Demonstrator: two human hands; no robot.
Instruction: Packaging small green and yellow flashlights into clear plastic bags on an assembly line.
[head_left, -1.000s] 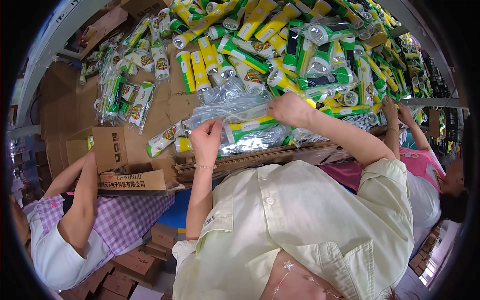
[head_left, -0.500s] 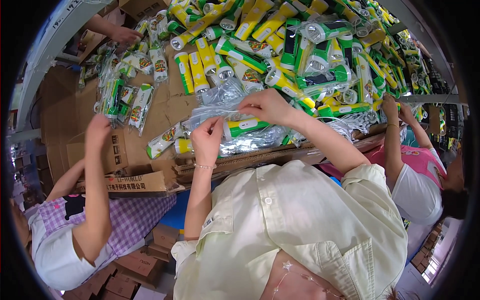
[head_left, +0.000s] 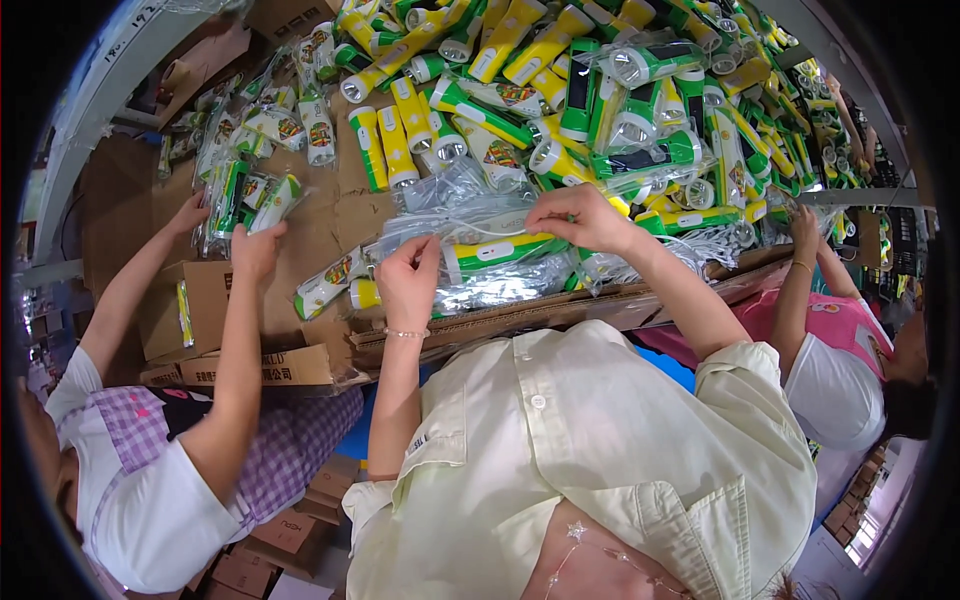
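My left hand point(head_left: 409, 280) is closed in a pinch at the edge of a clear plastic bag point(head_left: 400, 243). My right hand point(head_left: 585, 216) has its fingers pinched on a thin white cable point(head_left: 490, 229), which curves leftward over the bag. Right below, between both hands, lies a green and yellow flashlight point(head_left: 500, 252), across a stack of shiny clear bags point(head_left: 510, 285). Whether this flashlight is inside the held bag I cannot tell. The end of a yellow flashlight point(head_left: 366, 292) lies beside my left wrist.
A big heap of green and yellow flashlights point(head_left: 600, 90) fills the far side. White cables point(head_left: 705, 243) lie to the right. At left a co-worker's hands point(head_left: 255, 250) hold bagged flashlights above a cardboard box point(head_left: 170, 320); another co-worker's hand point(head_left: 803, 228) is at right.
My right hand has moved right, away from my left, and the white cable now shows along its path. The left co-worker's hands have come together on bagged flashlights.
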